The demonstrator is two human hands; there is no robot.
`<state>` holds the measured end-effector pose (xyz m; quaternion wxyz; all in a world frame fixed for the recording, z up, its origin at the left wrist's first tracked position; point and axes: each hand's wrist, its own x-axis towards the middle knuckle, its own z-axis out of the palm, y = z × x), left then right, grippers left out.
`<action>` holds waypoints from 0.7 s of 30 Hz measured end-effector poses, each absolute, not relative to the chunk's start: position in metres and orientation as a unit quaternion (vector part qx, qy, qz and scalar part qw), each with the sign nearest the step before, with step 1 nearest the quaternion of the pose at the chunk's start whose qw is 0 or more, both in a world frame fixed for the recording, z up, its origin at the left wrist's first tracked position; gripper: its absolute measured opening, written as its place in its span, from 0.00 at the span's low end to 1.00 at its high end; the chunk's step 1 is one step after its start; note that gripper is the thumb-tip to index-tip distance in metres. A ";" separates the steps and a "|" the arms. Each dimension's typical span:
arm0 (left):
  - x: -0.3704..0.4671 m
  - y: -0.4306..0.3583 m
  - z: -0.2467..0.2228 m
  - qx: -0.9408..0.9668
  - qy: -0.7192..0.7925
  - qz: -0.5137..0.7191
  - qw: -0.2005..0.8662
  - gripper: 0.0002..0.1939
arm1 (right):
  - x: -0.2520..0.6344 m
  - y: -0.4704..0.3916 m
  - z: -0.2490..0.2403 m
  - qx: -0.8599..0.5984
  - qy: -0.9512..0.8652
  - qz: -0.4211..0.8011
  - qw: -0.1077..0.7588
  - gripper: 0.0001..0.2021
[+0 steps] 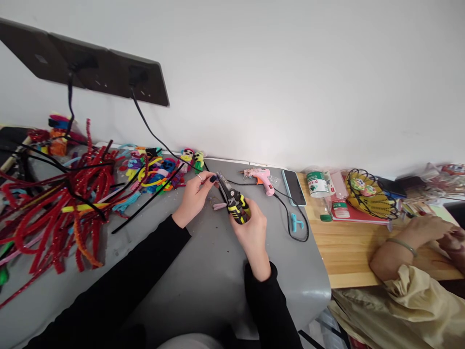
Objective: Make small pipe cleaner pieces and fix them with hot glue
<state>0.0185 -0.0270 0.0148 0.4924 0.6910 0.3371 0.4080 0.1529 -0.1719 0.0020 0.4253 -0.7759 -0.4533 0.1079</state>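
Centrally: yellow-and-black pliers (234, 198), right hand (253, 227) with fingers wrapped round the handles; left hand (193, 198), fingers pinched narrow beside the tips, contents indiscernible. Grey counter (214, 257), rounded corner lower right; phone (294, 188) along its right edge; pink glue gun (267, 182) between phone and pliers.

Bright, diffuse light; soft glare at the gray table's (203, 271) corner; edges stretched.
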 end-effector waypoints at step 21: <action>0.020 -0.025 0.011 0.647 0.322 0.427 0.544 0.30 | 0.154 -0.173 0.005 -0.779 -0.438 0.104 0.438 0.20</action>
